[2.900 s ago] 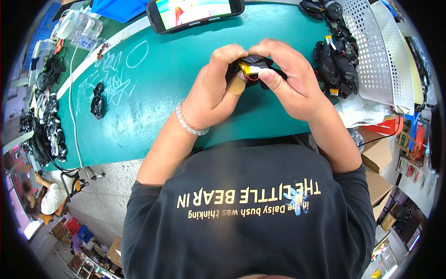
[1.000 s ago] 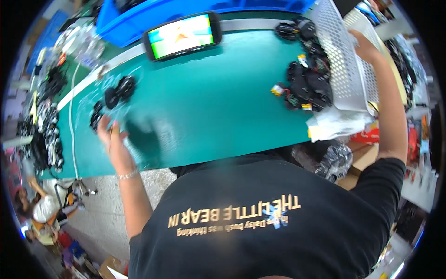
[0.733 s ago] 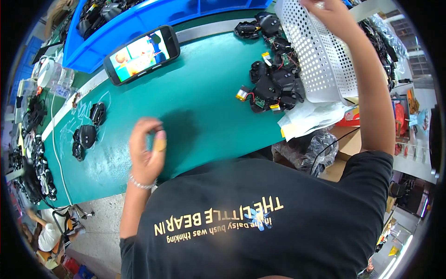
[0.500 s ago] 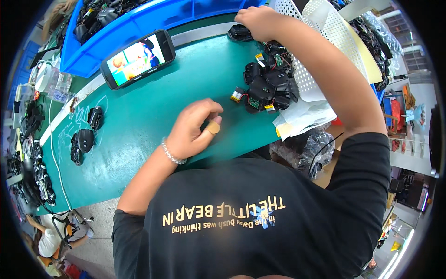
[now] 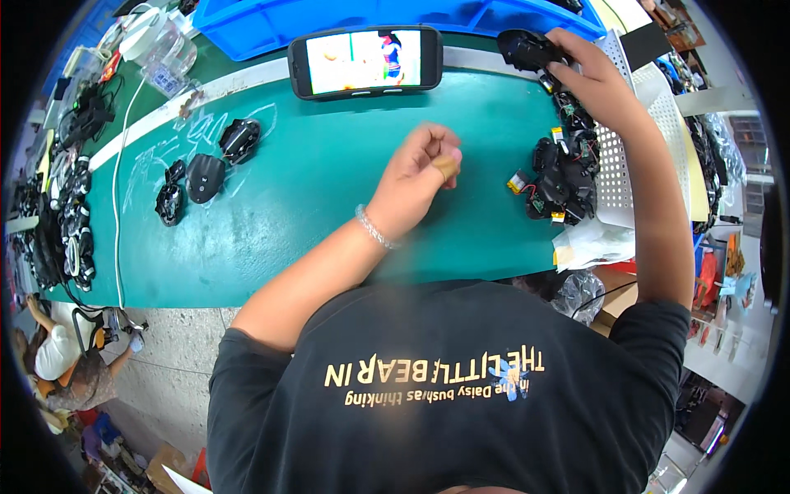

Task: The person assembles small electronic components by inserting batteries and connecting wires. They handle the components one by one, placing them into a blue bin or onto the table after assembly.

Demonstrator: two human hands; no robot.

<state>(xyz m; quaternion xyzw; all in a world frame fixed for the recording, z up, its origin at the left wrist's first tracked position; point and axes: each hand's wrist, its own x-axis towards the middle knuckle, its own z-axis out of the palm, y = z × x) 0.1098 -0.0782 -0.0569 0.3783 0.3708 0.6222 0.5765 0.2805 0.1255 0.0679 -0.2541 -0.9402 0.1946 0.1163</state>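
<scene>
My right hand (image 5: pixel 599 86) is at the far right of the bench, thumb and fingers closed on a black mouse-shaped housing (image 5: pixel 525 51). Just below it lies a pile of similar black housings (image 5: pixel 564 177) with small green circuit boards, thin wires and silver battery cells with yellow tape. Over the middle of the bench hovers my left hand (image 5: pixel 418 177), its fingers curled in toward the thumb, with nothing visible in them. The thumb wears a tan band. To the left lie a smooth black shell (image 5: pixel 205 178) and open black housings (image 5: pixel 239 141).
A phone (image 5: pixel 366 62) with a lit screen leans against a long blue bin (image 5: pixel 271 29) at the back. A white perforated basket (image 5: pixel 615 165) stands right of the pile. Cables and black parts (image 5: pixel 74 214) line the left edge of the green bench (image 5: pixel 313 222).
My right hand has lifted the mouse-shaped housing from the back of the pile and tilted it up. My left hand stays curled. The whole view has turned and shifted.
</scene>
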